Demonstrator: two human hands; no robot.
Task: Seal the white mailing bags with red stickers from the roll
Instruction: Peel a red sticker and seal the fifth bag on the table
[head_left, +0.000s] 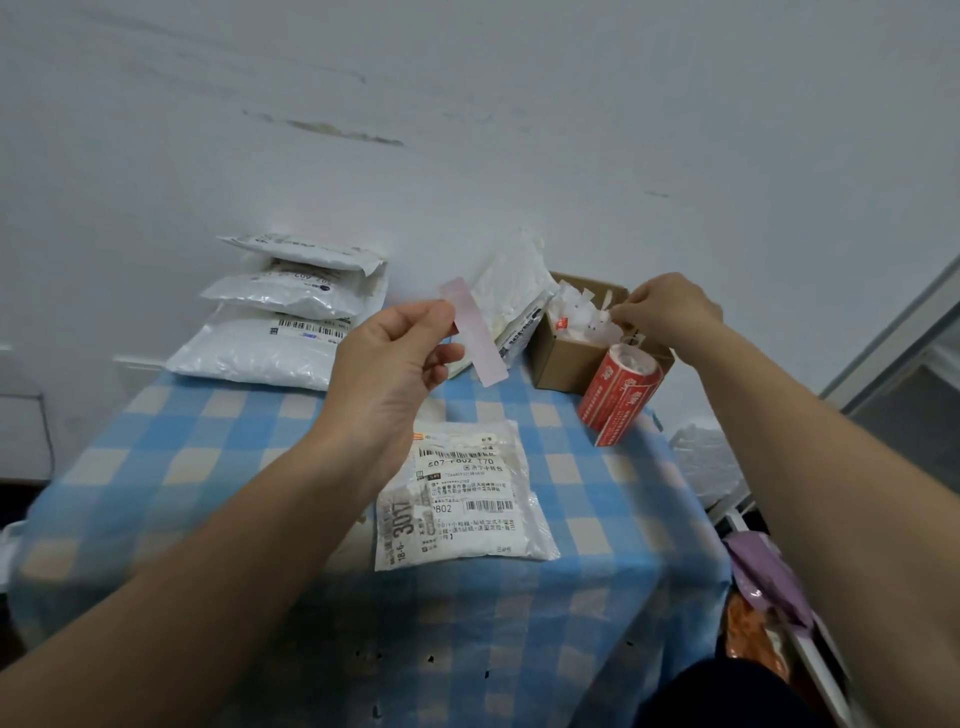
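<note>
I see a pale pink rectangular paper sticker strip (474, 332) pinched in my left grip (395, 358). Below that grip lies a white plastic mailing bag (462, 499) with a black-printed label, on a worktop cloth (218, 457) checked in light blue, white and cream. Just under my right grip (670, 312) stands a red sticker roll (621, 395) with white print, beside a brown cardboard box (561, 358) of white scraps.

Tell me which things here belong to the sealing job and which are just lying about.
In the job: sticker in left hand; sticker roll; mailing bag; bag stack; right hand over scrap box.
Lying about: purple bag; crumpled bag.
</note>
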